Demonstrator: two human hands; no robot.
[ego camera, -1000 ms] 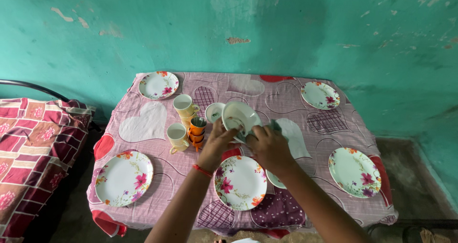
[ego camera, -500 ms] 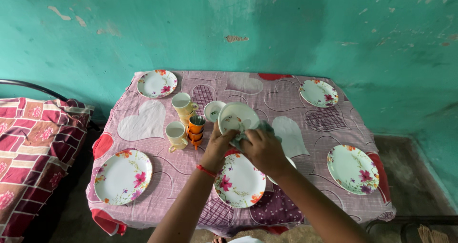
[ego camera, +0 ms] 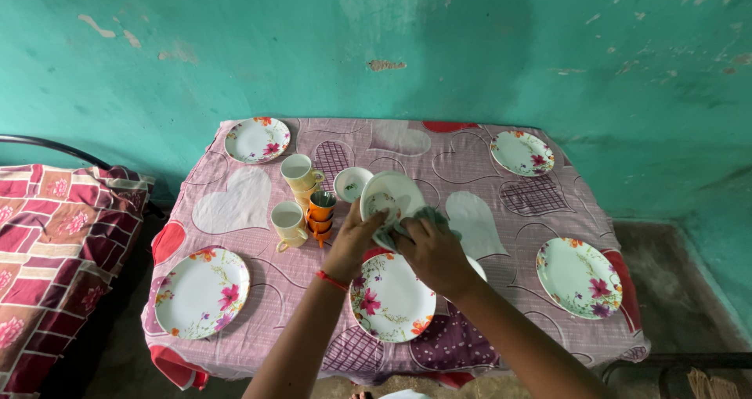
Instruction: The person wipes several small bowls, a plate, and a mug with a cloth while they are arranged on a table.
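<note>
- Item: both forearms. I see them enter from the bottom edge and converge upward over the table, the left one wearing a red wrist thread (ego camera: 332, 280).
- Item: floral dinner plate (ego camera: 392, 299), lying flat on the pink heart-print tablecloth (ego camera: 243, 203), directly below both wrists. Just right of it, a white dish rim shows from under the right forearm.
- Item: right hand (ego camera: 435, 252). Knuckles up, fingers curled shut round a grey-green cloth (ego camera: 392, 233), which it presses against the small plate.
- Item: left hand (ego camera: 356, 238). Fingers closed on the near-left edge of the small plate, thumb over the rim, palm turned to the right.
- Item: small white plate (ego camera: 389, 195), held between the two hands, clear of the table. It is tilted up on edge, its floral face turned toward me and slightly left; I read its tilt axis as running from the hands up and away.
- Item: orange cups (ego camera: 321, 211), stacked, just left of the left hand.
- Item: two cream mugs, one (ego camera: 288, 220) further left of the left hand, one (ego camera: 301, 172) beyond it.
- Item: small white bowl (ego camera: 352, 183), just beyond the left hand, beside the held plate.
- Item: four more floral plates, well apart from the hands: near left (ego camera: 202, 291), near right (ego camera: 578, 267), far left (ego camera: 256, 139), far right (ego camera: 522, 152).
- Item: teal wall (ego camera: 392, 46), behind the table.
</note>
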